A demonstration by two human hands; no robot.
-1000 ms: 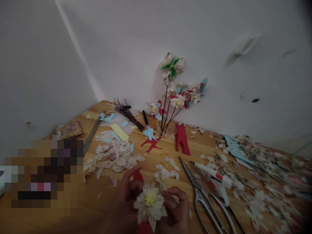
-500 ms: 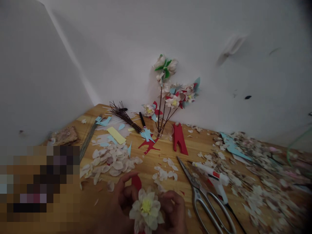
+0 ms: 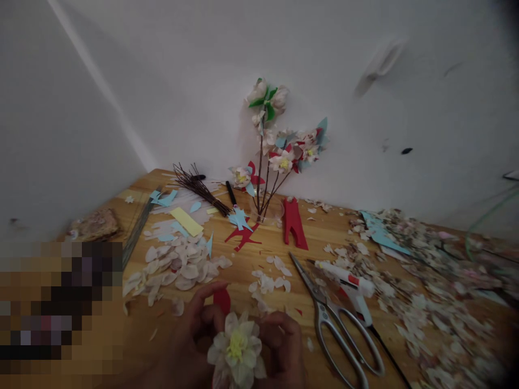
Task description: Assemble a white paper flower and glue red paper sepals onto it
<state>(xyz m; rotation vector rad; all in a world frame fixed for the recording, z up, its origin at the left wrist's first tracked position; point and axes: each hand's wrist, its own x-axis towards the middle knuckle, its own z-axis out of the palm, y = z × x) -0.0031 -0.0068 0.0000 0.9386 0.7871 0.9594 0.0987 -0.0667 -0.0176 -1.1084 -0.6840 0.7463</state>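
Between my two hands is a handmade flower [image 3: 235, 348] with pale translucent petals and a yellow centre. My left hand [image 3: 198, 329] curls around its left side, and a red petal-shaped piece [image 3: 222, 301] shows at those fingers. On the flower's right side, my right hand [image 3: 286, 343] is closed with bent fingers against it. Both hands' fingertips are partly hidden behind the petals. Just right of my right hand lie silver scissors [image 3: 324, 308], and beyond them a white glue gun [image 3: 351, 283].
Loose pale petals [image 3: 182, 262] are heaped ahead on the wooden table [image 3: 239, 270]. Finished flower stems [image 3: 261, 173] stand in a clear holder near the wall. A red cut-out sheet [image 3: 294, 224], a bundle of brown twigs [image 3: 203, 189] and more dried petals [image 3: 430, 324] lie around.
The view has shifted slightly, so the table things appear a little further left and higher. Both hands keep hold of the flower, with little change in their grip.
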